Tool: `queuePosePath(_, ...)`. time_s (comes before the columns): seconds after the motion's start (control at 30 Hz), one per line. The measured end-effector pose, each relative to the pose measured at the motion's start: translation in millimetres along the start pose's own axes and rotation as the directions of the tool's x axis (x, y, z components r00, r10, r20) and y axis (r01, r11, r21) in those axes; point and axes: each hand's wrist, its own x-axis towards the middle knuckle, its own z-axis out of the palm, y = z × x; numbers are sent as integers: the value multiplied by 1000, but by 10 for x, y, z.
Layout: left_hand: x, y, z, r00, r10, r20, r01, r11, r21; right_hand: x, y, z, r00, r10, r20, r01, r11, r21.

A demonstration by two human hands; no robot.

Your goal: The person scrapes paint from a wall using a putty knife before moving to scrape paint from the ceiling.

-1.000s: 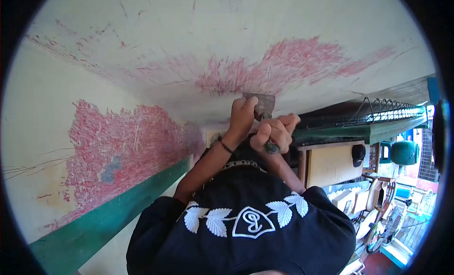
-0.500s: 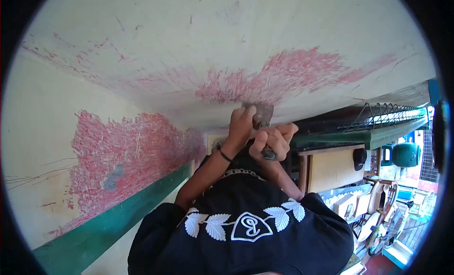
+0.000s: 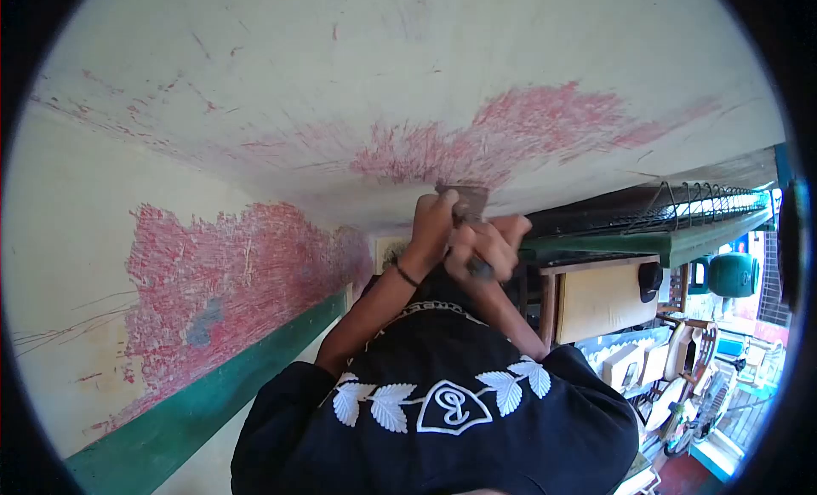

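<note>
My right hand (image 3: pixel 487 246) is wrapped round the handle of a paint scraper (image 3: pixel 473 202), with the dark handle end poking out below the fist. My left hand (image 3: pixel 432 223), with a dark band at its wrist, grips the scraper near its blade. The wide metal blade lies against the pale wall (image 3: pixel 408 61), at the lower edge of a rough red scraped patch (image 3: pixel 545 120). My fingers partly cover the blade and handle.
Another large red scraped patch (image 3: pixel 230 274) marks the left wall above a green band (image 3: pixel 213 401). On the right are a green ledge (image 3: pixel 672 240) with a wire rack (image 3: pixel 698 207), a tan panel (image 3: pixel 600 301), a dark cap (image 3: pixel 649 282), a green container (image 3: pixel 734 275) and cluttered furniture.
My right hand has shifted slightly down and left with the handle and is a little blurred. The blade stays near the same spot on the wall.
</note>
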Motion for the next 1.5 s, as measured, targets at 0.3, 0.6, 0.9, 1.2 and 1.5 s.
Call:
queuePosePath(0.3, -38, 343, 69, 994, -93, -58, 84, 986, -147, 122, 64, -5, 997, -60, -47, 62, 997, 37)
queuePosePath(0.6, -168, 168, 202, 989, -130, -72, 105, 955, -279, 292, -8, -154, 998, -52, -40, 55, 997, 61)
queuePosePath(0.9, -278, 470, 232, 976, -118, 181, 164, 948, -271, 180, 113, -175, 994, -103, -47, 105, 993, 49)
queuePosePath(1.2, -259, 471, 367, 1000, 3, -5, -4, 974, -228, 104, 216, -226, 995, -87, -50, 91, 991, 96)
queuePosePath(1.5, -214, 323, 382, 990, 122, -71, -124, 992, -33, 91, 252, -220, 992, -95, -89, 107, 983, 147)
